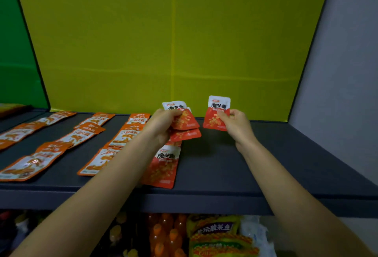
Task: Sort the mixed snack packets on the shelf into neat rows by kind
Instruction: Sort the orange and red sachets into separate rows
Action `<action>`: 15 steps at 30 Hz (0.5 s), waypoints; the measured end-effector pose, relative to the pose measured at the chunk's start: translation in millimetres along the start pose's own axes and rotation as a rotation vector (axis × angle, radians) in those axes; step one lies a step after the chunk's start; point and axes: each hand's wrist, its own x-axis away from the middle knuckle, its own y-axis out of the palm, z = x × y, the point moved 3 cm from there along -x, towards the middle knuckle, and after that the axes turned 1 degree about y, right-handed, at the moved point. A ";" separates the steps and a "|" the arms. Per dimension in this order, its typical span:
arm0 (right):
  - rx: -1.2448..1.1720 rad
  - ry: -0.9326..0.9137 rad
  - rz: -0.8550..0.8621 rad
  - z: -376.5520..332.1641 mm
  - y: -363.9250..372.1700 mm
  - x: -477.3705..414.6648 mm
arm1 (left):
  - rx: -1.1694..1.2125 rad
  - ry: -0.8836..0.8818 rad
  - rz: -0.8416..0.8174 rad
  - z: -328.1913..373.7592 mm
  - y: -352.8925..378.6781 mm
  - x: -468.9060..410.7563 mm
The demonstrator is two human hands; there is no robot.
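In the head view, we see our left hand curled round a small fan of red packets, with the thumb on the front and the fingers behind. The white tops of the packets stick up above the fingertips, and two red bottoms spread out to the right of them. Our right hand pinches a single red packet near its lower right corner, the thumb across the front. That packet stands upright, above and to the left of those fingers, with a clear gap between it and the fan. Both hands hover above the dark shelf. Just below the left hand's fingers another red packet lies flat on the shelf, reaching its front edge and partly hidden by the left forearm. To the left of the left fingers, orange packets lie in three rows running from the front of the shelf to the back. Behind the fingertips of both hands rises a yellow back panel. Well below the hands, under the shelf, we make out orange bottles and yellow bags, both blurred.
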 end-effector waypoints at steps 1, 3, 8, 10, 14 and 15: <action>0.093 0.028 -0.003 9.5 -2.3 -9.5 | 0.000 -0.001 0.038 1.2 -7.6 -3.4; 0.294 0.090 -0.066 28.7 -2.3 -25.7 | -0.023 0.001 0.094 2.3 -22.2 -8.4; 0.619 0.152 -0.095 43.5 7.2 -47.7 | -0.107 0.012 0.118 -0.1 -37.3 -16.6; 0.681 0.150 -0.063 42.1 8.8 -50.1 | -0.163 0.019 0.103 -1.6 -37.2 -19.2; 0.769 0.141 -0.058 41.5 9.3 -55.0 | -0.207 0.020 0.054 -4.8 -33.4 -20.0; 0.781 0.144 -0.066 41.6 8.9 -56.7 | -0.217 0.018 0.044 -5.7 -32.4 -19.5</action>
